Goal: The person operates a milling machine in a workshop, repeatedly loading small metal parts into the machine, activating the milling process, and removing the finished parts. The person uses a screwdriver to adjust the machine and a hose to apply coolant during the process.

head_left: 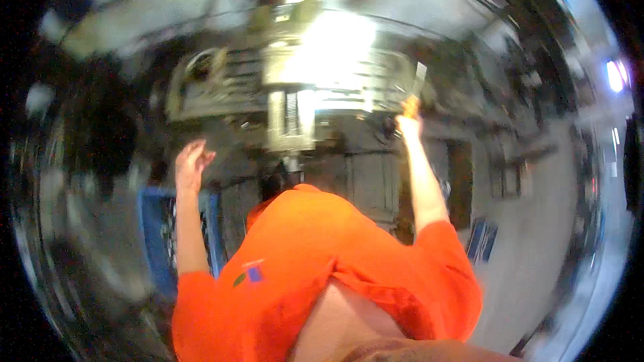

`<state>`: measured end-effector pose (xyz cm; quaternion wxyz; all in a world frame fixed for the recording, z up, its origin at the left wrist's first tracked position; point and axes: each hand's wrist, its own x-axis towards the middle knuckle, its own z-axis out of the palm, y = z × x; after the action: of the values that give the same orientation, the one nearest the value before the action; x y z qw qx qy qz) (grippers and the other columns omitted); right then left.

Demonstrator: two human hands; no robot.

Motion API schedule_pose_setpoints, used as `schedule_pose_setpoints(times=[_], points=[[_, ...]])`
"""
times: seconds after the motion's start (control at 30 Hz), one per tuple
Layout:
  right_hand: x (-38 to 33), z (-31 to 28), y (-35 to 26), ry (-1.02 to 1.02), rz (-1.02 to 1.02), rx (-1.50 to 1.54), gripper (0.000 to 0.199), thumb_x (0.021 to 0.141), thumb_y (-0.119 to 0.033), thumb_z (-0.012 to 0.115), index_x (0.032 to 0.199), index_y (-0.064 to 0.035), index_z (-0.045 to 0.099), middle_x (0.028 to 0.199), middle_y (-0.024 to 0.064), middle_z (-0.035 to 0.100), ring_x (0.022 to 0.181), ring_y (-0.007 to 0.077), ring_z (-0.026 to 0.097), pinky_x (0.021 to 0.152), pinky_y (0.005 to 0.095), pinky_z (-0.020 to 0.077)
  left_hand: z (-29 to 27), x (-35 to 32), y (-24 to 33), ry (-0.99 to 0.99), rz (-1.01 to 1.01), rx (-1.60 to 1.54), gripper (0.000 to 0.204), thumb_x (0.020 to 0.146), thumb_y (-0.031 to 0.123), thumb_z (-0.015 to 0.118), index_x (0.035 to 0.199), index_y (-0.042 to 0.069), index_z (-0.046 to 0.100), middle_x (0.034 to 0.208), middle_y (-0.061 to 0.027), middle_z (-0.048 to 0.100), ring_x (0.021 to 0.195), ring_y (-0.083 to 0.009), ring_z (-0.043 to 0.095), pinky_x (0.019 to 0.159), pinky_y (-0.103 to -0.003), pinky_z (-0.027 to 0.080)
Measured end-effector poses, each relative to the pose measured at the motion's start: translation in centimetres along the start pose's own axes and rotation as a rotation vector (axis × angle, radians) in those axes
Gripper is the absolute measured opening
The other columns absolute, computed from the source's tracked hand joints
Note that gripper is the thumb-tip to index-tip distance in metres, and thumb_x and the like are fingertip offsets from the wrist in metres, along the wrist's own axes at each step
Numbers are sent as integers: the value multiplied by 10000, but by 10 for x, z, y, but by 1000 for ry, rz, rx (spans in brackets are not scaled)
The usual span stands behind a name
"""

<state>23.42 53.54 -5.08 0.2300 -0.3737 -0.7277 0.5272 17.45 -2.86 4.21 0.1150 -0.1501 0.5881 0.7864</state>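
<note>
My right hand (409,125) is raised in front of a large machine and closed round the yellow-orange handle of a flat tool (420,75). Its pale, straight blade points up and away; blur hides whether it is a file, a scraper or something else. On the other side, my left hand (192,162) hangs in the air with loosely bent fingers, the thumb apart, and nothing visible in it. The long, pale machine table (228,97) lies ahead of both hands, with a ribbed block (290,117) at its middle front.
A bright light (339,40) glares over the machine. Below my left hand stands a blue frame or cart (155,245) with things inside. A blue slatted object (481,240) lies on the grey floor (530,248) at the right. Motion blur smears the surroundings.
</note>
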Motion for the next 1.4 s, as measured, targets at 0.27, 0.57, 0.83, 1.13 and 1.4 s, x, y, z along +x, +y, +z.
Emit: schedule_pose_setpoints(times=[0.27, 0.57, 0.83, 1.13, 1.4], points=[[0, -1, 20, -72, -420, -840, 650, 606, -197, 680, 1195, -70, 437, 1230, 100, 456, 1016, 283, 534, 868, 376, 403, -204, -50, -57, 630, 199, 1, 229, 748, 30, 577, 963, -50, 574, 714, -91, 583, 622, -169, 591, 568, -246, 470], [-2, -23, 35, -109, -574, -536, 533, 619, -101, 633, 1117, 54, 518, 1026, 176, 581, 932, 297, 545, 860, 359, 411, -243, -67, -136, 646, -120, 645, 262, 683, 49, 559, 925, -26, 626, 791, -137, 634, 664, -188, 618, 589, -294, 478], [-61, -14, 9, -350, -20, -206, 370, 677, 7, 519, 1034, 93, 565, 663, 57, 557, 509, 102, 476, 480, 218, 382, -228, -6, -148, 239, -393, 1756, 242, 750, 178, 542, 931, 43, 630, 943, -142, 633, 892, -291, 610, 741, -396, 490], [-95, -29, 46, -252, -12, -433, 380, 627, -122, 591, 981, 10, 634, 737, 68, 630, 622, 165, 552, 598, 278, 438, -244, 23, -170, 397, -371, 1791, 291, 702, 199, 594, 942, 35, 602, 881, -140, 637, 805, -274, 632, 642, -381, 509], [-120, -83, 49, -272, 79, -406, 359, 633, -102, 558, 958, 33, 630, 787, 93, 642, 670, 148, 571, 629, 253, 451, -252, -15, -91, 898, -88, -38, 174, 740, 123, 610, 823, -26, 574, 761, -101, 599, 581, -172, 566, 448, -283, 450]])
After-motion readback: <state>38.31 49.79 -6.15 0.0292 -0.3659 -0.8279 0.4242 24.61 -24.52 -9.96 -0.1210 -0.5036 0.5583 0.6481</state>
